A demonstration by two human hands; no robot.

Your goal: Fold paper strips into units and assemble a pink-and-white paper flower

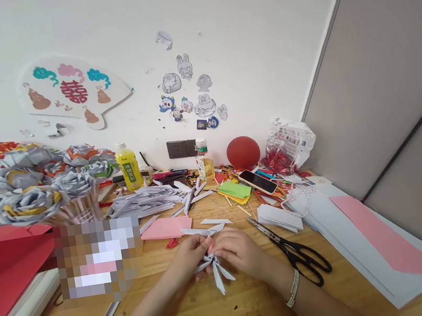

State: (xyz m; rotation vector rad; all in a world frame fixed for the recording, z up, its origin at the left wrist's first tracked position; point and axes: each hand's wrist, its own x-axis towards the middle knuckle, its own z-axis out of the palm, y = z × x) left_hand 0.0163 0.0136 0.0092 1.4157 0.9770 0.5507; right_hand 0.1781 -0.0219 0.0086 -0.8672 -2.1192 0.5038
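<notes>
Both my hands meet over the wooden table around a small paper flower (218, 275) with pointed white petals spreading downward and a bit of pink at its centre. My left hand (188, 259) pinches it from the left, thumb and forefinger by the centre. My right hand (241, 251) grips it from the right, fingertips bent against the petals. The fingers cover much of the flower. Just beyond lie a folded white paper strip (206, 230) and a stack of pink paper (166, 228). To the right rest black-handled scissors (294, 251).
A pile of folded paper strips (146, 202), a yellow drink bottle (129, 167), another bottle (204, 161), a red balloon (243, 152) and a phone (258, 181) stand or lie toward the wall. Paper flowers (29, 203) crowd the left; large sheets (384, 253) lie right.
</notes>
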